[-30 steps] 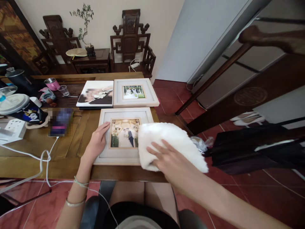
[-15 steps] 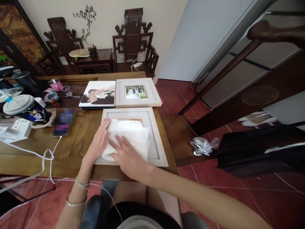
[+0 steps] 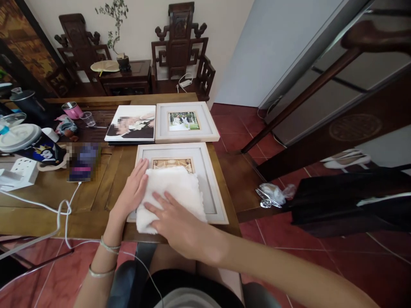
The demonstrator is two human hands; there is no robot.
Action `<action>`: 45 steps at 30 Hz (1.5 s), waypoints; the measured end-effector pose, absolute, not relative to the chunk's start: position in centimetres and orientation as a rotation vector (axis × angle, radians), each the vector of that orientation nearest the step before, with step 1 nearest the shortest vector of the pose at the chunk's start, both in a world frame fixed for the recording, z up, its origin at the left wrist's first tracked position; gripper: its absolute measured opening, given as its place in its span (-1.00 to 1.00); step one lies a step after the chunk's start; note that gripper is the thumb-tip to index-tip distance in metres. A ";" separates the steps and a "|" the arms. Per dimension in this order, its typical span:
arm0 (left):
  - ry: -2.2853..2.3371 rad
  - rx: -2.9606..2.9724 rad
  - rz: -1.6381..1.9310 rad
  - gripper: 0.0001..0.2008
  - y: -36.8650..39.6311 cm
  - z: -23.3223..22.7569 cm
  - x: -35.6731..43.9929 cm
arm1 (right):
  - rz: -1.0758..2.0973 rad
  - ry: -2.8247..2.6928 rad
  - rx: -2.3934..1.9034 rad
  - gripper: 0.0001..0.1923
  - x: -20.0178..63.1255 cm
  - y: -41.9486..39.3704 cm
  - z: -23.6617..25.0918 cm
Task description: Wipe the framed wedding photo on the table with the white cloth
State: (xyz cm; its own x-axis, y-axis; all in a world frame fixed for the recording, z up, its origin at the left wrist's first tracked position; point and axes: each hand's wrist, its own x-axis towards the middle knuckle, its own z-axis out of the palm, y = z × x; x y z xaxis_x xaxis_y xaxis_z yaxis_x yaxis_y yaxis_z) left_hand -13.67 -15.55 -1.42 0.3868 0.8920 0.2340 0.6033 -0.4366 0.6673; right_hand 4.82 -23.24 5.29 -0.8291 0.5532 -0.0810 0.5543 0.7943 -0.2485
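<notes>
White fluffy cloth (image 3: 173, 192) lies under my flat, unclenched right hand (image 3: 175, 220), covering the near picture frame (image 3: 212, 188); my left hand (image 3: 130, 196), fingers spread, presses the frame's left edge.

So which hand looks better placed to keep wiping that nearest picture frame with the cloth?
Probably the right hand: it lies flat on the white cloth that covers the near frame. The left hand is pressed on the frame's left edge beside the cloth, seemingly steadying it.
</notes>
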 end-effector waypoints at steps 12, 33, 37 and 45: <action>1.352 2.257 0.878 -0.57 -14.7 -2.8 -13.1 | -0.321 2.955 1.009 -0.71 9.4 -24.8 6.1; 1.287 2.429 0.748 -0.59 -14.5 -2.7 -13.8 | -0.168 2.730 1.534 -0.48 16.9 -25.0 4.5; 1.310 2.419 0.729 -0.59 -14.4 -2.9 -13.7 | -0.007 2.687 1.603 -0.46 17.0 -20.1 4.0; 1.322 2.355 0.843 -0.59 -14.4 -3.4 -13.7 | 0.244 2.726 1.707 -0.37 12.1 -11.6 4.6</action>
